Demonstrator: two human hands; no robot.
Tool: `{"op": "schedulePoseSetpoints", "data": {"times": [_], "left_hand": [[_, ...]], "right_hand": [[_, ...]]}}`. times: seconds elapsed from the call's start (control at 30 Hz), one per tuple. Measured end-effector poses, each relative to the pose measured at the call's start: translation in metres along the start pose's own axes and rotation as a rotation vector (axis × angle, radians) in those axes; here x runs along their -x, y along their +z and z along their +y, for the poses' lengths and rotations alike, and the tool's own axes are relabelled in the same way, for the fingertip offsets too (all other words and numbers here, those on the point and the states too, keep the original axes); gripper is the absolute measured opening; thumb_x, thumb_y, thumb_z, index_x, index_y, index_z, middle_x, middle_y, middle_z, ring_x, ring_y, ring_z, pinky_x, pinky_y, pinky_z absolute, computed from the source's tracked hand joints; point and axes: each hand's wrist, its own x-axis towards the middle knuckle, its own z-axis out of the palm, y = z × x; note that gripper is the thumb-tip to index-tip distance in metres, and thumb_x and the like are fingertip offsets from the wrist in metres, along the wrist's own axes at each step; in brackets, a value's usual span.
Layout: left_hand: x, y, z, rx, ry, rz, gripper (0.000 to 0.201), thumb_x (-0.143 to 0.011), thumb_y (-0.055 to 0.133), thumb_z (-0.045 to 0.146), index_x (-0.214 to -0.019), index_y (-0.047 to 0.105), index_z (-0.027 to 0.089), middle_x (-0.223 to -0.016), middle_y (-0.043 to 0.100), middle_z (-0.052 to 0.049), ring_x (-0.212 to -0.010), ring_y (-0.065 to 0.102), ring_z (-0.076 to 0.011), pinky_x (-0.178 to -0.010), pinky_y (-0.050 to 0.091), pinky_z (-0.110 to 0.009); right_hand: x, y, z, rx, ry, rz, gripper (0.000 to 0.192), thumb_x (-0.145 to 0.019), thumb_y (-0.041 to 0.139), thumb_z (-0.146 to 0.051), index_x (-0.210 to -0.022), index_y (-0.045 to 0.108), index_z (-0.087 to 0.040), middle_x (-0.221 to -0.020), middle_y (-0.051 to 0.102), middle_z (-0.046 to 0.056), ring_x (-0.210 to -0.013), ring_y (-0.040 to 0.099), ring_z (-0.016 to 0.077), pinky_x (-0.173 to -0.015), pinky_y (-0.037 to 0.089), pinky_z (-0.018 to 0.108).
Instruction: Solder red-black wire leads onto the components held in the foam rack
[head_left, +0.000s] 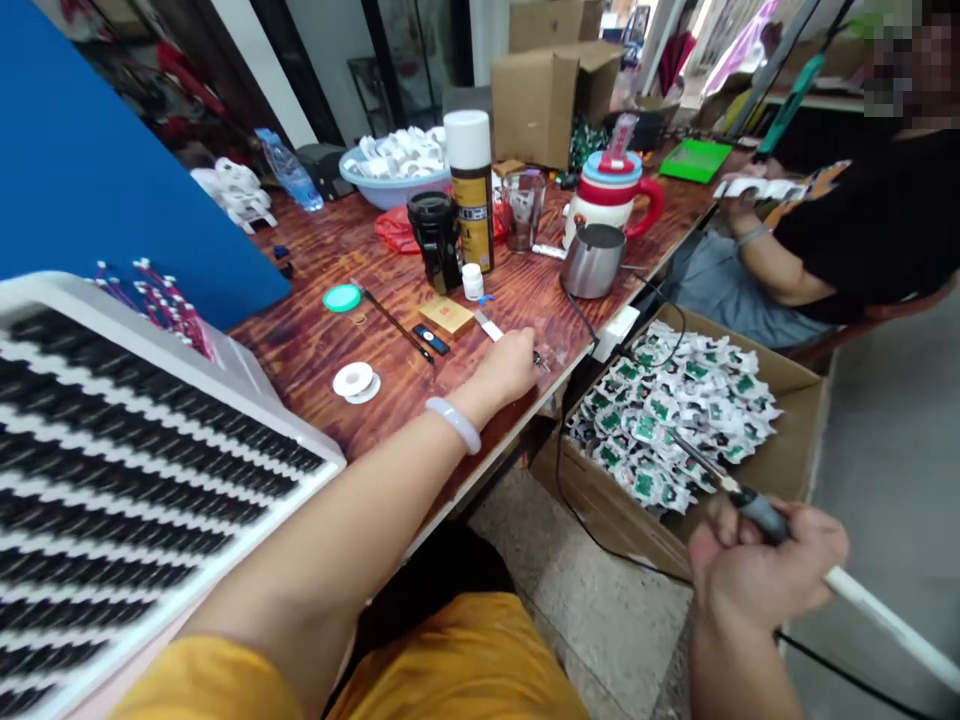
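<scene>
- I have the right hand (776,560) out at the right, low in the head view, its fingers wrapped around what looks like a soldering iron (763,517).
- That iron is my working piece: grey grip, white shaft running out behind the hand, thin metal tip angled toward the cardboard box (802,410).
- In the box I see a heap of white parts (667,400) with green boards on them; I cannot tell whether the tip touches any.
- I have the left hand (511,365) at the near edge of the wooden table (409,425), fingers curled almost into a fist; a small dark item (537,358) shows beside them, and I cannot tell whether they grip it.
- Left of that hand lie a gold-coloured packet (448,315), a small dark device (431,339) and a white spool (352,379).
- Beyond it stand a black cup (435,240), a spray can (472,200) and a metal cup (594,265).
- Across on the right, a co-worker in a dark top (847,225) holds a white strip (761,188).
</scene>
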Motion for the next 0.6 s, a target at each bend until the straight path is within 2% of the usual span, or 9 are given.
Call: {"op": "schedulePoseSetpoints", "data": {"times": [0.07, 0.17, 0.23, 0.3, 0.37, 0.43, 0.6], "left_hand": [[-0.027, 0.004, -0.002, -0.033, -0.022, 0.006, 0.024, -0.087, 0.065, 0.016, -0.110, 0.063, 0.010, -0.112, 0.067, -0.012, -0.108, 0.063, -0.0234, -0.096, 0.052, -0.041], [-0.059, 0.007, -0.008, -0.074, -0.080, 0.040, 0.028, -0.092, 0.064, 0.028, -0.114, 0.062, 0.012, -0.117, 0.064, -0.011, -0.106, 0.063, -0.0230, -0.094, 0.053, -0.045], [-0.071, 0.006, -0.011, -0.089, -0.102, 0.072, 0.030, -0.094, 0.062, 0.030, -0.118, 0.060, 0.012, -0.120, 0.062, -0.012, -0.106, 0.063, -0.0230, -0.093, 0.054, -0.044], [-0.070, 0.000, -0.011, -0.092, -0.093, 0.102, 0.033, -0.095, 0.060, 0.029, -0.123, 0.058, 0.013, -0.125, 0.059, -0.013, -0.111, 0.061, -0.0241, -0.096, 0.052, -0.045], [-0.056, -0.009, -0.008, -0.087, -0.064, 0.130, 0.038, -0.095, 0.059, 0.029, -0.129, 0.054, 0.013, -0.132, 0.055, -0.014, -0.118, 0.057, -0.0265, -0.101, 0.048, -0.048], [-0.028, -0.021, -0.003, -0.074, -0.037, 0.147, 0.038, -0.094, 0.056, 0.029, -0.130, 0.054, 0.014, -0.135, 0.052, -0.014, -0.123, 0.053, -0.0288, -0.105, 0.044, -0.050], [0.083, -0.053, 0.014, 0.010, -0.053, 0.112, 0.036, -0.086, 0.060, 0.036, -0.115, 0.064, 0.016, -0.124, 0.060, -0.016, -0.118, 0.058, -0.0334, -0.101, 0.047, -0.051]], "right_hand": [[-0.004, -0.008, -0.003, 0.017, 0.128, 0.011, 0.006, -0.069, 0.054, -0.019, -0.068, 0.048, -0.021, -0.044, 0.037, -0.008, -0.036, 0.026, 0.0085, -0.031, 0.025, 0.017], [-0.008, -0.019, -0.002, 0.025, 0.236, 0.020, 0.017, -0.066, 0.055, -0.020, -0.060, 0.039, -0.020, -0.043, 0.031, -0.007, -0.036, 0.025, 0.0077, -0.032, 0.026, 0.017], [-0.009, -0.025, 0.001, 0.041, 0.297, 0.029, 0.025, -0.063, 0.056, -0.021, -0.055, 0.033, -0.018, -0.045, 0.030, -0.007, -0.036, 0.025, 0.0066, -0.033, 0.028, 0.017], [-0.008, -0.025, 0.005, 0.058, 0.338, 0.018, 0.030, -0.062, 0.057, -0.021, -0.053, 0.029, -0.018, -0.047, 0.030, -0.006, -0.037, 0.026, 0.0065, -0.033, 0.029, 0.018], [-0.005, -0.020, 0.008, 0.052, 0.361, -0.034, 0.032, -0.063, 0.058, -0.021, -0.053, 0.028, -0.017, -0.050, 0.031, -0.005, -0.039, 0.030, 0.0070, -0.034, 0.032, 0.019], [-0.003, -0.008, 0.008, 0.000, 0.413, -0.090, 0.031, -0.065, 0.060, -0.019, -0.055, 0.030, -0.017, -0.053, 0.033, -0.005, -0.042, 0.034, 0.0069, -0.036, 0.034, 0.018], [0.000, 0.044, -0.001, -0.183, 0.581, -0.220, 0.032, -0.069, 0.062, -0.019, -0.061, 0.031, -0.018, -0.053, 0.029, -0.008, -0.041, 0.030, 0.0051, -0.039, 0.034, 0.016]]}}
